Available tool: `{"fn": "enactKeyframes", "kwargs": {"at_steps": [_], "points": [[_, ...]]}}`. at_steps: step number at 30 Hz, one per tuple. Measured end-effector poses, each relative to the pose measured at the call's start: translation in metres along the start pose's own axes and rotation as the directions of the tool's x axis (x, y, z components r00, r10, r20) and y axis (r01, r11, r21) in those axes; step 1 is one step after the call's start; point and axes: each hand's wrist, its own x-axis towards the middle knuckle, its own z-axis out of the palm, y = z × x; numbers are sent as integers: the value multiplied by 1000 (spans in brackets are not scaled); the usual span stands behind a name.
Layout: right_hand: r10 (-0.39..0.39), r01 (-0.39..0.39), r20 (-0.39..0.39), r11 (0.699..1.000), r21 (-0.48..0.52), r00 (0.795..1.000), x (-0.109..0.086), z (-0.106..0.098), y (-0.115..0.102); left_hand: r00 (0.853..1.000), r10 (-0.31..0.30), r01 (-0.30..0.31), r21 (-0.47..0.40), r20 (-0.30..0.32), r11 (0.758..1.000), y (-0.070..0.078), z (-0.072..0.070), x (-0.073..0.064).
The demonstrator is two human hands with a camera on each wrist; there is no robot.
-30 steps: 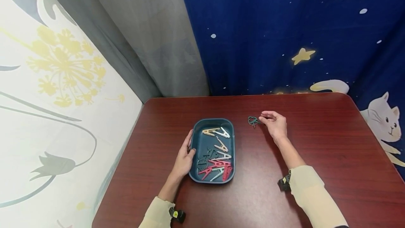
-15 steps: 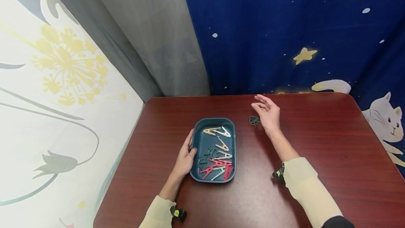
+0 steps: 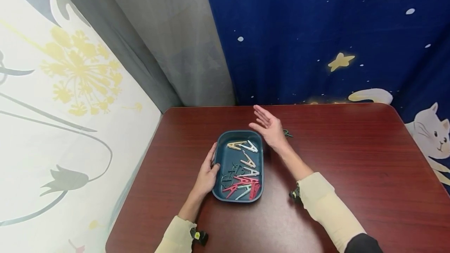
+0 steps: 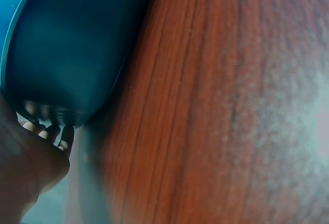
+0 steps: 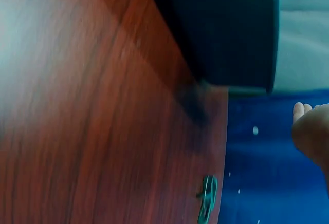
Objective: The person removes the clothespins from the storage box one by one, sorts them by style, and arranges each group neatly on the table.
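Observation:
A dark blue rectangular tray [image 3: 224, 160] lies on the table. My left hand [image 3: 205, 176] grips its left side, thumb over the rim and fingers along the outer wall; the left wrist view shows the fingertips against the wall. Inside are clothespins in yellow, white, beige, red [image 3: 254, 190] and pale green, plus dark green clips with round outlines [image 3: 226, 181]. My right hand [image 3: 270, 129] hovers by the tray's far right corner, fingers extended, holding nothing. Just right of it a green clip [image 3: 287, 133] lies on the table, partly hidden by the hand and shown edge-on in the right wrist view [image 5: 207, 199].
The brown wooden table [image 3: 351, 159] extends well to the right of the tray. Behind its far edge hang a grey curtain [image 3: 168, 50] and a blue star-patterned curtain [image 3: 299, 50]. A white patterned wall panel [image 3: 70, 136] stands at the left.
My right hand has let go of the green clip, lifted and moved left towards the tray, its fingers spreading. The left hand keeps its grip on the tray.

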Motion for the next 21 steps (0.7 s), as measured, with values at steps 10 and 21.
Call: {"fn": "enactKeyframes", "kwargs": {"at_steps": [10,21], "points": [[41,-8,245,991,-133,969,-14,31,12,1000,7,-7,-6,9,1000,-2,0,0],[94,-49,348,990,-134,933,-20,48,19,1000,14,-15,13,6,1000,-3,-1,0]]}}
